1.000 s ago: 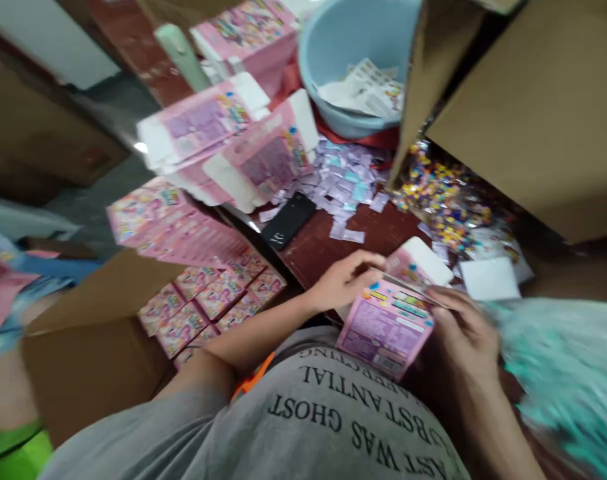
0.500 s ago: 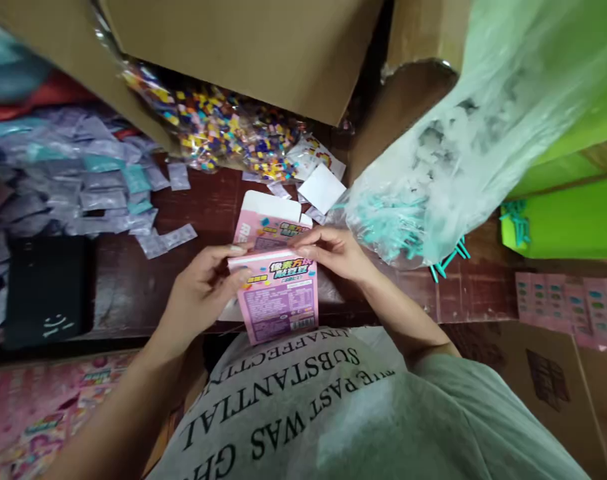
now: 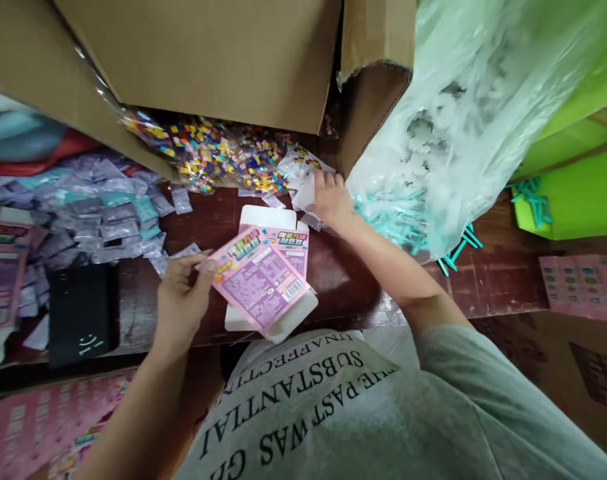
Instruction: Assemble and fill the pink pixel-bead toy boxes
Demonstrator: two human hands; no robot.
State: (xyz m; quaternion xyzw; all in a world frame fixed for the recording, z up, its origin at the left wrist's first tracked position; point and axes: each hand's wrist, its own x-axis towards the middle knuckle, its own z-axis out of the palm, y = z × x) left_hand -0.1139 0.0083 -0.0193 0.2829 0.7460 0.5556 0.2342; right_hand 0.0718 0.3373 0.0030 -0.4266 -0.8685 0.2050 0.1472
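My left hand [image 3: 186, 287] pinches a corner of a flat pink-and-purple printed box [image 3: 266, 283], which is tilted and has a white flap at its lower end. Under it, a second pink box [image 3: 293, 243] with white flaps lies on the dark red table. My right hand [image 3: 333, 200] has reached to the back, its fingers curled at a white card [image 3: 304, 197]; the fingertips are partly hidden. Just behind that hand is a sheet with a coloured pixel pattern [image 3: 308, 160].
Bags of coloured beads [image 3: 228, 150] lie beneath a cardboard box [image 3: 208, 53]. Small purple packets [image 3: 108, 213] pile up on the left near a black case [image 3: 83, 313]. Turquoise sticks [image 3: 398, 217] fill a clear bag at right. Another pink box [image 3: 3, 267] is at far left.
My right hand has let go of the pink box and moved back to the white card. The left hand has tilted the box and shifted slightly. The view has swung left.
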